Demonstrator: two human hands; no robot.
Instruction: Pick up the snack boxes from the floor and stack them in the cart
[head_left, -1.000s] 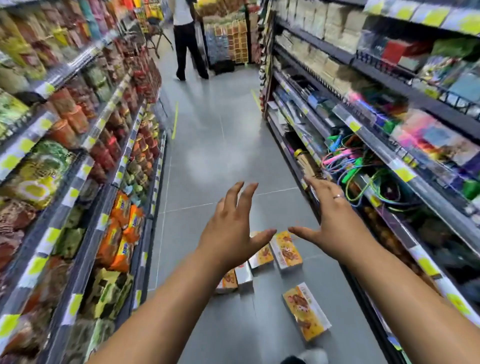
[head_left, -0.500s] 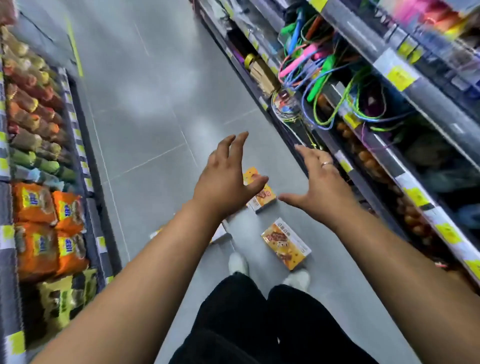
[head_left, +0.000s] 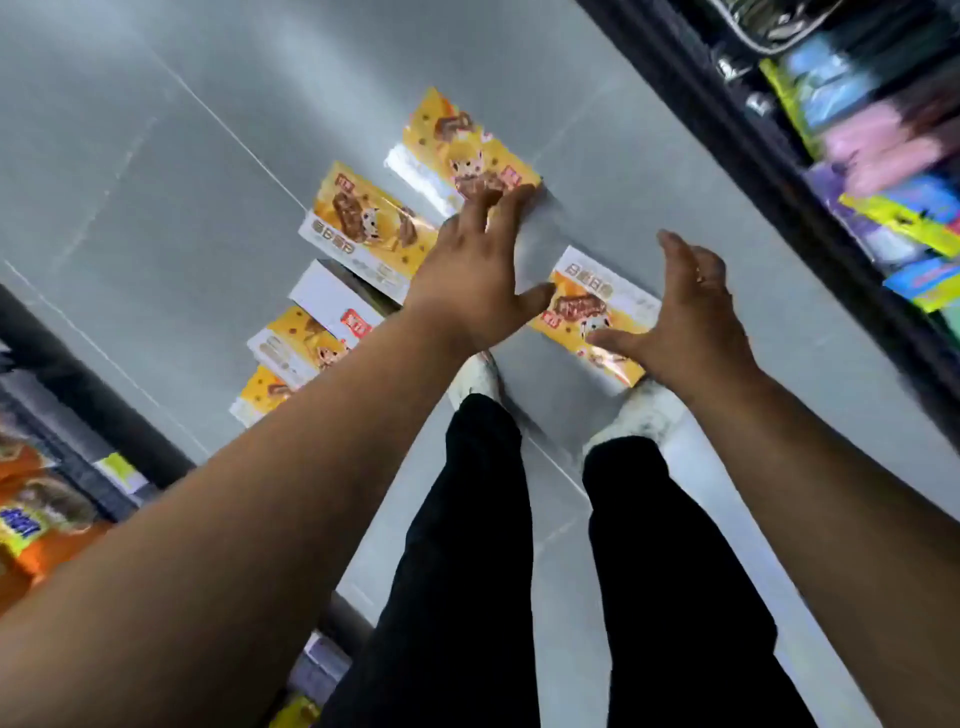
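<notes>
Boxes (head_left: 369, 223) lie scattered on the grey floor (head_left: 156, 156), six in view, mostly yellow-printed faces up. The nearest box (head_left: 597, 312) lies flat just ahead of two white shoes (head_left: 475, 376), between the hands. Left hand (head_left: 467, 280) and right hand (head_left: 685, 322) reach over it, fingers spread and straight, gripping nothing; whether the right thumb touches the box cannot be told. Stocked shelves (head_left: 883, 156) flank the aisle.
</notes>
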